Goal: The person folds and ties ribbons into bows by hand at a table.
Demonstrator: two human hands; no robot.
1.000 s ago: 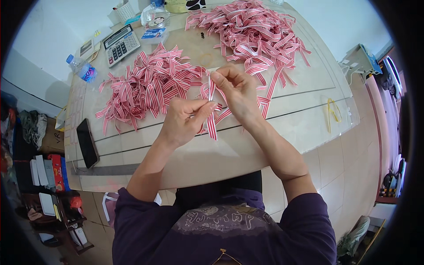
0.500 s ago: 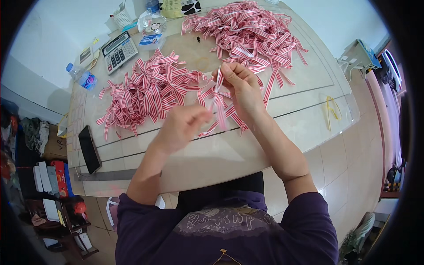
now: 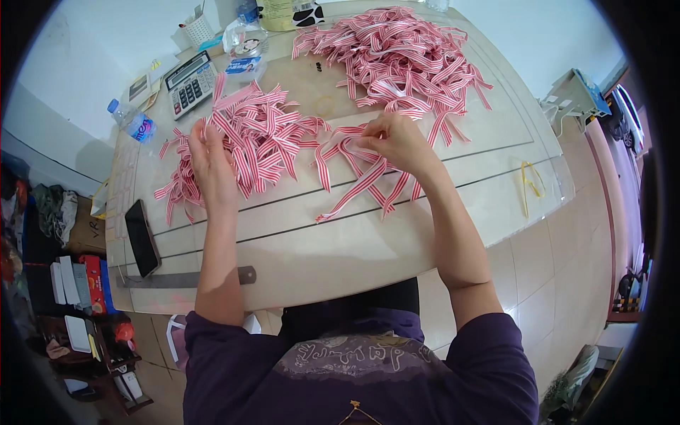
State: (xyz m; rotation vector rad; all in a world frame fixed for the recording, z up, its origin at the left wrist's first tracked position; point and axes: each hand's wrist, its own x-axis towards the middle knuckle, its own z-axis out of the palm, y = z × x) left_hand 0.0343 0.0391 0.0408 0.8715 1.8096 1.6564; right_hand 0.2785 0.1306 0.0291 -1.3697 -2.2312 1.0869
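Note:
Over the left pile of red-and-white striped ribbon bows [image 3: 265,152], my left hand [image 3: 212,166] is raised with its fingers stretched out and slightly apart. They touch or nearly touch the pile's left side. A pinkish, blurred ribbon bow [image 3: 237,95] lies at the top of this pile, just beyond the fingertips. My right hand [image 3: 400,142] is closed in a pinch on a striped ribbon [image 3: 347,145] among a few loose strips at the middle of the table. The exact grip point is partly covered by the fingers.
A larger heap of striped ribbons [image 3: 404,60] covers the far middle. Around the left side are a calculator [image 3: 191,85], a water bottle [image 3: 131,120], a phone [image 3: 143,239] and a steel ruler [image 3: 184,279]. Yellow strips [image 3: 531,185] lie near the table's right edge [image 3: 567,191].
My left hand has moved left from the middle to the left pile, where a bow now shows on top. The right hand has lowered from an upheld tied ribbon to the loose strips.

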